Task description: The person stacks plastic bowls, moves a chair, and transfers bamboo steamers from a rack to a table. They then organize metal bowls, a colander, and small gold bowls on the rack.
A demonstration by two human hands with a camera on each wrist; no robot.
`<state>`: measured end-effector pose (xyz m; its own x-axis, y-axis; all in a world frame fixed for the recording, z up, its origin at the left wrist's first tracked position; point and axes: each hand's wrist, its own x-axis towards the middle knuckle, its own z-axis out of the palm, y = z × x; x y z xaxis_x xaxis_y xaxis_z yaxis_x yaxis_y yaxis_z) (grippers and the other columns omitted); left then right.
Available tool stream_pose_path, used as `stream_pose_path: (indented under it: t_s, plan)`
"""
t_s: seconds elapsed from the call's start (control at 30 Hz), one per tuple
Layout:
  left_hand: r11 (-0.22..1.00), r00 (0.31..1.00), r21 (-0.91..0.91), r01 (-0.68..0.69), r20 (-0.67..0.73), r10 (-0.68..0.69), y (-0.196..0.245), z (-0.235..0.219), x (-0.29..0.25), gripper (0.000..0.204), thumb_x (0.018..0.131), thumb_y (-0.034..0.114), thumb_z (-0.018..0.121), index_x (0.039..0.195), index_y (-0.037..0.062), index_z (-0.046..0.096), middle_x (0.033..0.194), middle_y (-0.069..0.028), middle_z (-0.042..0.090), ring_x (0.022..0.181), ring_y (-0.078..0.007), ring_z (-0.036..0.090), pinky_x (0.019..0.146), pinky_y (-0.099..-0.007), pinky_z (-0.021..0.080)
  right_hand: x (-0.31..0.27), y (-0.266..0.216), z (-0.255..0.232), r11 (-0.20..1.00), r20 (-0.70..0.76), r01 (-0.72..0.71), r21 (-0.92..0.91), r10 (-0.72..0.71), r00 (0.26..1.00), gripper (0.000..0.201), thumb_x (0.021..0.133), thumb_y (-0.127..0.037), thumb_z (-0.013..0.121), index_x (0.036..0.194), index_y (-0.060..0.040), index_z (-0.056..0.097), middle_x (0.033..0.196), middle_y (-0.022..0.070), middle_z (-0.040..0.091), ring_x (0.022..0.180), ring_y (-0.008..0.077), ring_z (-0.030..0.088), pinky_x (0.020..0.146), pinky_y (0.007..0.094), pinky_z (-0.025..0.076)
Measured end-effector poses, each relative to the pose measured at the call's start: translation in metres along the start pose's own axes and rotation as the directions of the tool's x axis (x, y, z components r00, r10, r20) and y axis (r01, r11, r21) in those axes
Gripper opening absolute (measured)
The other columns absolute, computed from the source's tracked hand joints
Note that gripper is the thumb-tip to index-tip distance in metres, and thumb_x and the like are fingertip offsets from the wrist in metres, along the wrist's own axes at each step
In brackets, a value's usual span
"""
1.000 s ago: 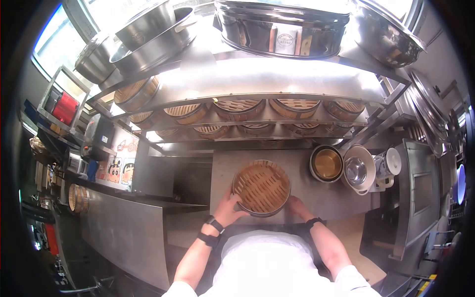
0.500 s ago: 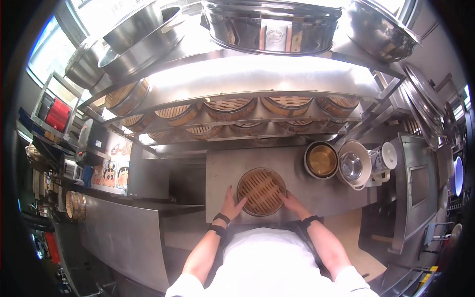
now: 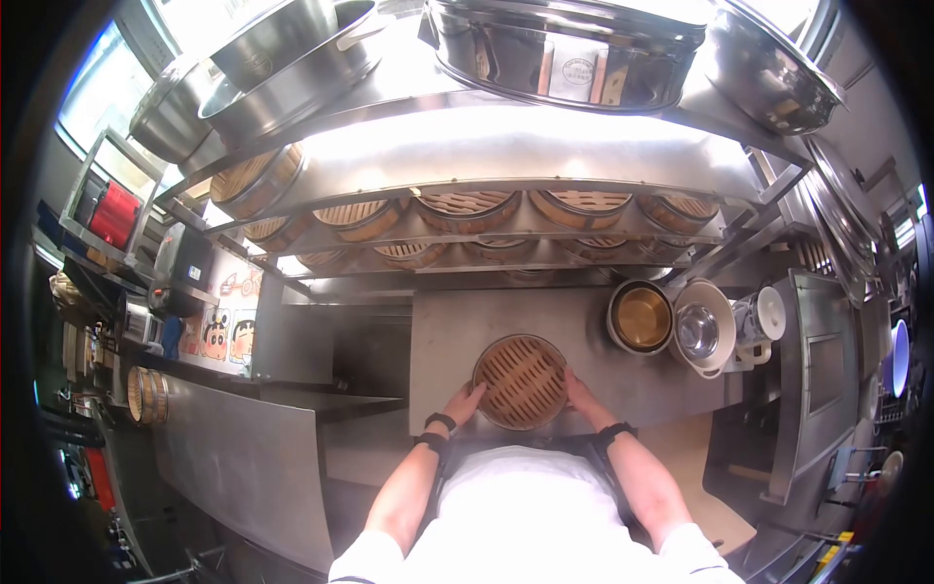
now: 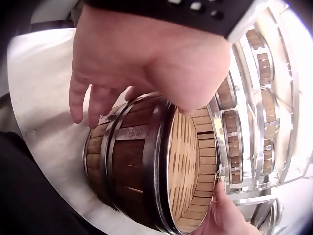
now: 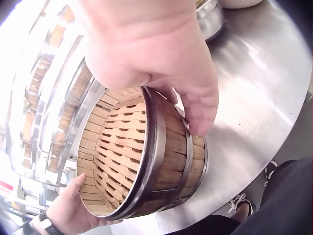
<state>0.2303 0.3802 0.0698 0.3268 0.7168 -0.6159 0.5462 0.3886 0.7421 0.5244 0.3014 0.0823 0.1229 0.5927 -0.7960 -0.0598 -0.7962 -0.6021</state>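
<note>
the bamboo steamer basket (image 3: 521, 382) sits upright on the steel bench (image 3: 443, 336), near its front edge and directly in front of the person, its slatted floor showing and dark metal bands ringing its wooden wall (image 4: 128, 161). the left hand (image 3: 465, 402) lies against the basket's left side, fingers (image 4: 98, 100) fairly straight and spread down over the wall, the grip loose and wide rather than clamped. the right hand (image 3: 580, 394) mirrors it on the right side, fingers (image 5: 203, 110) draped down over the outer wall by the rim (only lightly bent, not pinching), so the basket stands cradled between the two hands. both wrists carry dark bands. further back on the bench, to the right and well apart from the basket, stand a round metal pot (image 3: 641, 317) with a yellowish inside, a white pot (image 3: 702, 333) just beside it, and a small white appliance (image 3: 762, 319) beyond. above the bench a shelf (image 3: 525, 156) holds a row of similar bamboo steamers (image 3: 465, 211) underneath, and large steel pots (image 3: 569, 49) rest on top.
</note>
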Motion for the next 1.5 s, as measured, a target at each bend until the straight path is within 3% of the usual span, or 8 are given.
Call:
stream_pose_path:
  t_s: [0.37, 0.43, 0.87, 0.93, 1.0, 1.13, 1.23, 1.5]
  plan:
    - [0.984, 0.984, 0.004, -0.175, 0.032, 0.175, -0.005, -0.012, 0.018, 0.072, 0.094, 0.056, 0.049, 0.133, -0.0045, 0.049, 0.104, -0.0178, 0.067, 0.091, -0.0238, 0.062, 0.076, -0.0334, 0.051, -0.004, -0.011, 0.012, 0.987, -0.098, 0.065, -0.146, -0.080, 0.992, 0.086, 0.097, -0.069, 0.018, 0.144, -0.0026, 0.042, 0.135, 0.0192, 0.055, 0.125, 0.0298, 0.052, 0.093, 0.0374, 0.049]
    - [0.996, 0.993, 0.081, -0.031, 0.114, 0.022, 0.006, -0.016, 0.016, 0.076, 0.095, 0.051, 0.049, 0.147, -0.0034, 0.032, 0.133, -0.0286, 0.053, 0.114, -0.0321, 0.060, 0.096, -0.0349, 0.046, -0.013, -0.024, 0.017, 0.993, -0.106, 0.031, -0.113, -0.043, 0.993, 0.086, 0.096, -0.070, 0.019, 0.144, -0.0020, 0.042, 0.136, 0.0191, 0.055, 0.126, 0.0301, 0.051, 0.094, 0.0375, 0.049]
    - [0.962, 0.936, -0.193, 0.194, 0.331, -0.122, -0.010, -0.009, 0.000, 0.100, 0.090, 0.063, 0.050, 0.155, 0.0033, 0.003, 0.154, -0.0250, 0.023, 0.137, -0.0350, 0.036, 0.102, -0.0380, 0.042, -0.020, 0.042, 0.036, 0.998, -0.191, 0.059, 0.039, -0.050, 0.980, 0.086, 0.095, -0.072, 0.023, 0.149, -0.0057, 0.036, 0.145, 0.0159, 0.047, 0.131, 0.0308, 0.047, 0.102, 0.0446, 0.045]
    - [0.964, 0.980, -0.261, -0.058, 0.171, 0.106, -0.060, 0.010, 0.021, 0.093, 0.089, 0.063, 0.052, 0.154, 0.0109, 0.011, 0.152, -0.0196, 0.028, 0.139, -0.0340, 0.032, 0.104, -0.0572, 0.036, -0.034, 0.044, 0.042, 0.997, -0.224, 0.065, 0.030, -0.056, 0.973, 0.085, 0.095, -0.072, 0.023, 0.148, -0.0073, 0.037, 0.144, 0.0152, 0.048, 0.130, 0.0301, 0.049, 0.102, 0.0455, 0.045]
    - [0.969, 0.985, -0.246, -0.004, 0.168, 0.047, -0.044, 0.004, 0.002, 0.093, 0.090, 0.061, 0.052, 0.154, 0.0083, 0.011, 0.151, -0.0208, 0.029, 0.138, -0.0335, 0.033, 0.104, -0.0571, 0.036, -0.074, 0.033, 0.050, 0.963, -0.014, -0.066, 0.261, 0.072, 0.997, 0.087, 0.095, -0.072, 0.019, 0.151, -0.0060, 0.029, 0.151, 0.0139, 0.039, 0.139, 0.0285, 0.038, 0.112, 0.0482, 0.033]
    - [0.960, 0.975, -0.277, 0.033, 0.221, 0.031, -0.006, -0.012, -0.052, 0.085, 0.093, 0.058, 0.048, 0.153, 0.0087, 0.013, 0.151, -0.0195, 0.031, 0.138, -0.0320, 0.036, 0.105, -0.0572, 0.037, -0.126, 0.042, 0.058, 0.938, -0.011, -0.012, 0.348, 0.017, 1.000, 0.082, 0.097, -0.070, 0.019, 0.152, -0.0102, 0.028, 0.149, 0.0139, 0.041, 0.137, 0.0268, 0.041, 0.109, 0.0524, 0.036]
    - [0.970, 0.971, -0.243, 0.001, 0.234, 0.057, 0.034, -0.028, -0.121, 0.077, 0.095, 0.057, 0.044, 0.153, 0.0140, 0.016, 0.153, -0.0163, 0.031, 0.136, -0.0321, 0.040, 0.104, -0.0557, 0.040, -0.161, 0.069, 0.061, 0.948, 0.015, 0.098, 0.304, -0.108, 0.994, 0.079, 0.097, -0.068, 0.026, 0.151, -0.0110, 0.031, 0.144, 0.0139, 0.048, 0.130, 0.0310, 0.049, 0.106, 0.0500, 0.039]
    - [0.937, 0.970, -0.346, -0.044, 0.210, 0.123, 0.004, -0.010, -0.282, 0.079, 0.096, 0.050, 0.046, 0.156, 0.0226, 0.003, 0.158, -0.0152, 0.021, 0.143, -0.0363, 0.027, 0.103, -0.0616, 0.038, -0.282, 0.134, 0.094, 0.810, 0.134, 0.373, 0.452, -0.475, 0.870, 0.078, 0.098, -0.058, 0.042, 0.157, -0.0195, 0.008, 0.158, 0.0115, 0.022, 0.143, 0.0291, 0.028, 0.108, 0.0556, 0.034]
